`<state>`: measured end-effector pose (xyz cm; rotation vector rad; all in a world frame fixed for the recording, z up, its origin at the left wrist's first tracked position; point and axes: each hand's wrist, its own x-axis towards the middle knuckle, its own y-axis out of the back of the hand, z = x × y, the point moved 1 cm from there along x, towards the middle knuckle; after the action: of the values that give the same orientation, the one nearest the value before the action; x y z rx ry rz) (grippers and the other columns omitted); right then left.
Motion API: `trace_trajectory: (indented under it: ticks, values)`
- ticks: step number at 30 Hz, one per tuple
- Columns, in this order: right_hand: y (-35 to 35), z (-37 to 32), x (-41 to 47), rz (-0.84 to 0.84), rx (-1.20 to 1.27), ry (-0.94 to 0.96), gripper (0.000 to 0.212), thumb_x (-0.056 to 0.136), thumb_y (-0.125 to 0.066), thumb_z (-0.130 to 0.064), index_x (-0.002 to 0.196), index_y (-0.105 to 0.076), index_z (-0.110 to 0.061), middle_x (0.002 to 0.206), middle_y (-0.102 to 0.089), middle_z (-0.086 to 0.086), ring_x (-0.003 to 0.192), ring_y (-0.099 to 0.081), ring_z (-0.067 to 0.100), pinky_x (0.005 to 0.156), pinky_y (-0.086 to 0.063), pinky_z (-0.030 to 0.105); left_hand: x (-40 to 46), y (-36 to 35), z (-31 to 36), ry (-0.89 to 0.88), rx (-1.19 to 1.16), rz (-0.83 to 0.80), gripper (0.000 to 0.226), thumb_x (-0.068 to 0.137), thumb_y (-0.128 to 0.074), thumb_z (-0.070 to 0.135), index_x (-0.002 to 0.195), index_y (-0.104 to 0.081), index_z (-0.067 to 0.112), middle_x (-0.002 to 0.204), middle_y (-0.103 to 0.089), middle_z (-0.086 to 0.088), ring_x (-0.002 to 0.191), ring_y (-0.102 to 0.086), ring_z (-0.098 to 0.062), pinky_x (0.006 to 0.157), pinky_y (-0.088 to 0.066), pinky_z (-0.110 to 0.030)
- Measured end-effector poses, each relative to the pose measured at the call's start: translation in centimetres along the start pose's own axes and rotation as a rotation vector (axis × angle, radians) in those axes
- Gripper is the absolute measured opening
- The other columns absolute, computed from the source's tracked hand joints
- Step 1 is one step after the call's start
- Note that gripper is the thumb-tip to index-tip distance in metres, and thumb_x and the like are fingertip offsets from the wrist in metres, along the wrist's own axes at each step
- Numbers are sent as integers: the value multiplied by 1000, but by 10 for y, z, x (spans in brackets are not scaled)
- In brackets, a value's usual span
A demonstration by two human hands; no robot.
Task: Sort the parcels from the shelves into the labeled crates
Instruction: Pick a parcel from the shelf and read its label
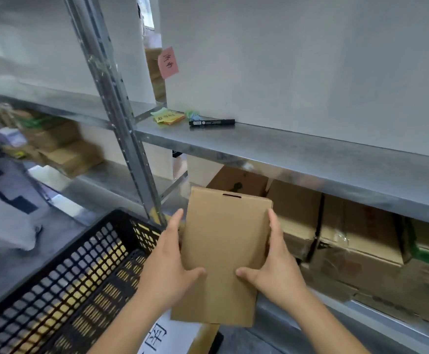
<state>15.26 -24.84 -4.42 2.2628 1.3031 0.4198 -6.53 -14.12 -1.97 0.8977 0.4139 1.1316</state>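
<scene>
I hold a flat brown cardboard parcel (223, 251) in front of the metal shelves, its slotted end pointing away from me. My left hand (172, 261) grips its left edge, thumb on top. My right hand (272, 267) grips its right edge the same way. A black lattice crate (62, 284) stands at the lower left, just left of the parcel, with yellow showing through its mesh. A white paper label with handwritten characters (162, 335) lies below the parcel. More cardboard boxes (346, 233) fill the lower shelf behind the parcel.
The middle shelf (284, 149) carries a black marker (212, 122) and a stack of sticky notes (168, 116). A pink note (168, 62) sticks to the white panel above. A steel upright (121, 118) stands left of centre. Blurred boxes (62, 149) sit on the left bay's shelf.
</scene>
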Motion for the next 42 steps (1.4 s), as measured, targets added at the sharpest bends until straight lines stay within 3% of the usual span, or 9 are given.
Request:
trace_trajectory:
  ticks: [5,11,16,21,26,28,30,34,42]
  values:
    - [34,8,-16,27,-19,60,152,54,-96,-57,144,26,-69,137,-59,-16,119,-61,21,94,-49,40,-40,-4,32,81,20,51,151,56,-96,42,147,23,60,144,-41,14,124,-53,-15,96,-51,-42]
    - [75,18,-23,-129,294,200,101,69,-84,-46,145,-22,-69,128,-55,-34,121,-61,14,95,-57,49,-76,-6,49,12,-203,54,103,81,-78,23,150,-14,64,126,-48,15,112,-57,-6,91,-55,-39]
    - [97,21,-22,-348,654,138,37,95,-55,-59,122,-55,-33,112,-67,-8,101,-70,25,76,-62,59,-85,-2,65,230,-802,78,58,85,-60,25,138,-48,44,117,-62,12,123,-58,-5,88,-49,-24]
    - [94,15,-26,-404,577,48,60,84,-41,-87,86,-55,-29,85,-71,-6,82,-72,8,65,-59,30,-100,13,65,310,-916,99,25,88,-53,45,102,-65,28,114,-71,10,117,-64,-11,91,-49,-40]
    - [90,9,-29,-431,554,129,61,66,-79,-41,124,-61,-37,92,-57,-5,81,-57,7,74,-46,24,-120,17,62,338,-879,89,39,88,-50,42,86,-52,3,91,-69,-7,87,-65,-26,65,-51,-20]
    - [88,0,-35,-431,441,219,71,63,-81,-30,129,-58,-43,111,-58,-8,99,-58,1,83,-44,11,-126,18,60,311,-691,73,22,93,-58,41,98,-55,20,97,-65,-3,94,-65,-23,67,-54,-20]
    - [83,-7,-40,-467,453,243,78,63,-83,-26,132,-54,-45,136,-54,-12,119,-54,-9,94,-43,7,-134,23,55,227,-501,29,55,72,-79,54,120,-53,47,112,-63,17,105,-67,-6,74,-59,-28]
    - [69,-13,-43,-517,205,296,96,64,-83,-48,151,-42,-48,164,-22,-22,148,-21,-8,107,-25,7,-148,30,46,178,-398,80,75,59,-84,61,128,-54,56,123,-48,29,121,-55,0,82,-57,-22]
    - [23,-43,-62,-669,75,487,118,56,-74,-90,157,-28,-52,160,0,-42,132,-3,-35,116,-19,22,-190,63,13,244,-314,214,82,50,-91,57,124,-57,51,121,-43,38,117,-47,16,103,-50,-34]
